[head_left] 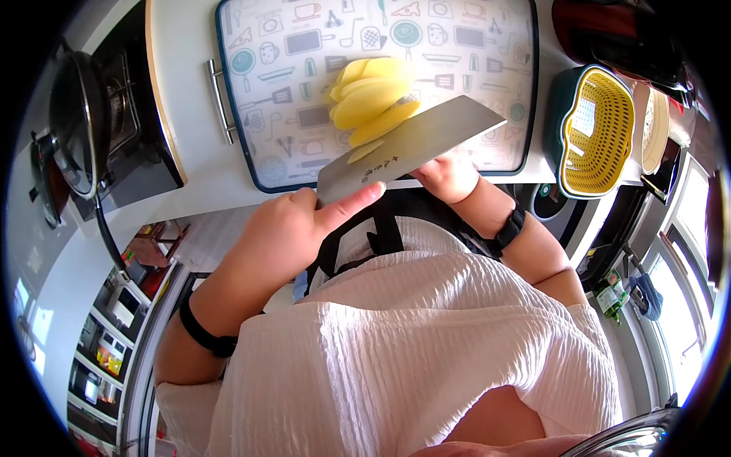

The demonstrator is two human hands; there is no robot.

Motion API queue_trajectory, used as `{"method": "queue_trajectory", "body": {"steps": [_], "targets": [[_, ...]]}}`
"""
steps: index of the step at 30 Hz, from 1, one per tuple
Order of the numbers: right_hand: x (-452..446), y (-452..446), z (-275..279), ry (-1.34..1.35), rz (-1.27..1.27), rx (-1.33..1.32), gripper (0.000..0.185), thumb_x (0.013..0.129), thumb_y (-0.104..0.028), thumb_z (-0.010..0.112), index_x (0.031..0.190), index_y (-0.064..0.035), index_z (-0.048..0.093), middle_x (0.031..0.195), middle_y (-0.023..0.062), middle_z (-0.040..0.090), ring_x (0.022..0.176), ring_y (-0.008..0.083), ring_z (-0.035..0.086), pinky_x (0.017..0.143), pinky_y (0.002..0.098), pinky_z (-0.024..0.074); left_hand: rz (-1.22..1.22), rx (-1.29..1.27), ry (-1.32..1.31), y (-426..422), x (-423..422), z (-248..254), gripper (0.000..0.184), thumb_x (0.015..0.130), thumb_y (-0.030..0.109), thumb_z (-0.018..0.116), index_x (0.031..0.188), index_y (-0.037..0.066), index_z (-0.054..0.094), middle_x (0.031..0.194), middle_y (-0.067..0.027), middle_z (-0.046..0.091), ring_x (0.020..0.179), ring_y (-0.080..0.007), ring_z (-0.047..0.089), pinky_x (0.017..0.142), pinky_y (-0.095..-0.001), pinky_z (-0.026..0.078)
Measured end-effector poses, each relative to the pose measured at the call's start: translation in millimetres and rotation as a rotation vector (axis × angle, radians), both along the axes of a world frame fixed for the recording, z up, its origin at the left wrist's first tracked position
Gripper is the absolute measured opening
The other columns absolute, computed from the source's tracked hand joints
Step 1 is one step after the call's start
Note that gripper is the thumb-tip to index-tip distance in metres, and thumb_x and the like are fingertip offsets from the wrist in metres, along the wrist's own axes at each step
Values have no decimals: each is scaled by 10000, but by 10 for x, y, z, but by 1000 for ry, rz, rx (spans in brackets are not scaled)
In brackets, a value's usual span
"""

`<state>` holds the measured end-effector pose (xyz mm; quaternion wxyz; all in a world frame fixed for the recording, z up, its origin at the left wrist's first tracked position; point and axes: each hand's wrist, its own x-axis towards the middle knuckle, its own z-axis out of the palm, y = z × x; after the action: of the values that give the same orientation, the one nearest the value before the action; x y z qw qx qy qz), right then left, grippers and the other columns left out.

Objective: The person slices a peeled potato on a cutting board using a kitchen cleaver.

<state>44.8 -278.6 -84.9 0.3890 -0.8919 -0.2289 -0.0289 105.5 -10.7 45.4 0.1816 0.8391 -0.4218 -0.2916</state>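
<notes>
A broad cleaver is held tilted over the near edge of the patterned cutting board. My left hand is closed at the cleaver's left end, its thumb lying along the blade; the handle does not show. Behind the blade's lower edge is my right hand, close against the steel, most of its fingers hidden. A stack of pale yellow slices, possibly potato, lies on the board just beyond the blade. One thin slice appears to rest against the blade's face.
To the right stands a yellow basket in a dark green basin. A lidded pan sits at the stove on the left. A metal handle sticks out from the board's left side. The counter's front edge runs just below the board.
</notes>
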Motion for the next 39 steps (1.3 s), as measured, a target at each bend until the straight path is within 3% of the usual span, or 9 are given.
{"method": "queue_trajectory", "body": {"steps": [14,23,26,28,29,31,34,37,39], "targets": [[89,75,51,-205,-53,6,330,709,-153,814,1018,-101,710,1038,23,643,960,233,632,809,352,554,8,-1,-73,-131,129,-576,693,855,-20,548,1463,299,455,662,-135,533,552,-315,583,527,-399,509],[56,11,51,-87,1,30,358,743,-32,781,1088,-58,690,1081,101,660,940,301,639,837,389,536,35,-124,-137,-52,-21,-244,602,874,64,630,1414,308,520,690,-102,533,587,-289,589,517,-385,501],[146,86,206,-19,-49,-17,360,783,-104,752,1137,-98,688,1154,87,659,1024,298,638,844,403,536,-2,3,-90,1,-100,-75,564,882,113,649,1396,318,539,714,-89,534,600,-275,583,509,-378,491],[173,140,245,315,-120,319,356,805,-89,737,1155,-82,677,1139,100,663,1006,309,639,838,394,536,56,-57,-25,40,-124,-55,517,912,118,640,1385,310,553,707,-92,514,602,-277,566,520,-379,474],[187,149,240,130,-120,221,345,811,-83,731,1152,-75,676,1136,102,665,1001,309,640,835,391,536,69,-60,0,63,-133,-31,512,918,116,638,1384,308,553,704,-94,508,603,-276,563,524,-381,470],[206,142,224,54,-110,259,329,822,-72,721,1147,-64,673,1132,105,666,990,308,641,832,387,535,74,-49,31,70,-135,33,500,927,115,635,1384,301,554,701,-96,499,609,-277,559,531,-385,464],[211,125,207,335,-90,539,315,833,-63,708,1146,-52,668,1132,108,665,982,307,639,829,384,535,52,-11,41,58,-100,140,496,930,112,635,1385,291,554,706,-97,493,621,-278,558,540,-387,459],[162,96,194,413,-85,488,315,838,-61,701,1150,-50,664,1146,109,660,992,306,635,832,385,533,31,24,37,54,-93,174,520,917,99,641,1392,289,548,715,-95,493,632,-279,560,545,-389,461],[151,98,183,283,-80,358,326,832,-62,704,1156,-55,663,1162,111,655,1010,306,630,846,391,529,15,41,35,37,-81,193,539,908,87,645,1398,286,543,719,-94,492,637,-279,563,553,-386,468]]}}
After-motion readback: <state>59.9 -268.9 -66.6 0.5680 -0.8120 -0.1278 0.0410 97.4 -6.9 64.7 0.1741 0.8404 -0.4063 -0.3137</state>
